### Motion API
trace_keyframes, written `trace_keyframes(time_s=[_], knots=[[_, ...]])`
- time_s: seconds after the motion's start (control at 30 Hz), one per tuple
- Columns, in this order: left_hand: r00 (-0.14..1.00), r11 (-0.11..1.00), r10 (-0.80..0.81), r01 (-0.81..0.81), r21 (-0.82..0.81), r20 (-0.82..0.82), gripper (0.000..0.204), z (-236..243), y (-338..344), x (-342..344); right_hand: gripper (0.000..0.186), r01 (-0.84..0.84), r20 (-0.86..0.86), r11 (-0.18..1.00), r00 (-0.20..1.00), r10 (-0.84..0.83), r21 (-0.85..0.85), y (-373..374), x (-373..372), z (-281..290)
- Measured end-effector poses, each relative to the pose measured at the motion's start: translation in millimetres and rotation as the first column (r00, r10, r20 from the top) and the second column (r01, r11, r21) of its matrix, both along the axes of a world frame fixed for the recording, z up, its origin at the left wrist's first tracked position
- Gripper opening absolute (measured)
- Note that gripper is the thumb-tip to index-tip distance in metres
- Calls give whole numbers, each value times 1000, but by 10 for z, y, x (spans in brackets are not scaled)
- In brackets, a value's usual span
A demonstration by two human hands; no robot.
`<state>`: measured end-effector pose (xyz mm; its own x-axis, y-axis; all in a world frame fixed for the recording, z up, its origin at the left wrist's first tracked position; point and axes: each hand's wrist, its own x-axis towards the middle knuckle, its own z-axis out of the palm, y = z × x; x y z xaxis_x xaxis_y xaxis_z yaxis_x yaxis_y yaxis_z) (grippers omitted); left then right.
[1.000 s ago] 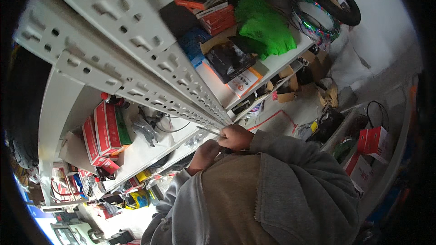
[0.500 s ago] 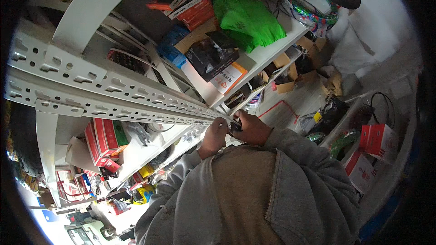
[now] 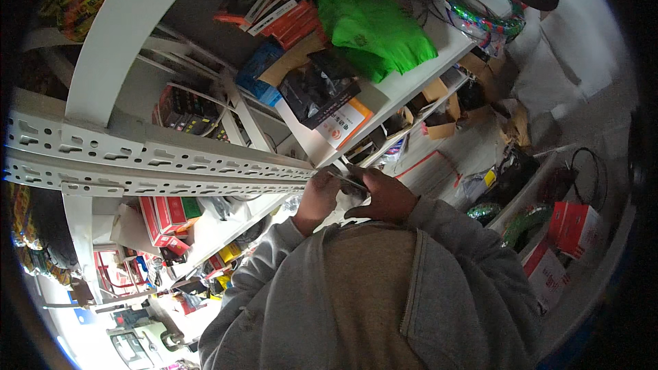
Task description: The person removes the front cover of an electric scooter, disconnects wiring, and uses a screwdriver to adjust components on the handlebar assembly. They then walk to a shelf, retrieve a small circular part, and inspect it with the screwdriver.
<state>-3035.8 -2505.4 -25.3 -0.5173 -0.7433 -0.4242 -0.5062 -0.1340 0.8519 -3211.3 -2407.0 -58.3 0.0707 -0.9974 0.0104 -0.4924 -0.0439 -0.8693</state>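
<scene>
Close in front of my chest, my two hands meet beside the slotted white shelf posts. My left hand is closed, its fingertips on the edge of a small dark, flat-looking object. From the other side my right hand curls round the same object, thumb below and fingers above. Its kind cannot be made out; the fingers hide much of it.
Beyond my hands, a white shelf bears a green bag, an open black box and orange boxes. Coiled tyres lie far right. Red-and-white boxes stand at right, and more red boxes at left.
My view has shifted slightly. My hands have drawn a little apart, the right thumb stretching lower, and more of the dark object shows between them.
</scene>
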Motion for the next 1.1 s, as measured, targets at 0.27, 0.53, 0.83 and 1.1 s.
trace_keyframes(time_s=[0.27, 0.53, 0.83, 1.1], knots=[[951, 979, -198, 179, -99, -236, 17, 29, -39, -183, 51, 102, 100, 986, 991, -90, -129, -46, -124, -10], [882, 939, 344, -318, 132, -324, 10, 257, -72, -219, 29, 387, 381, 909, 872, -306, -154, -646, -365, 146], [852, 924, 363, -380, 32, -378, 12, 234, -79, -161, 38, 165, -354, 872, 867, -351, -461, -1914, -278, 189], [929, 931, 247, -306, -197, -276, 16, 101, -158, -10, 25, 76, -636, 957, 732, -245, -280, -2169, -253, 24]])
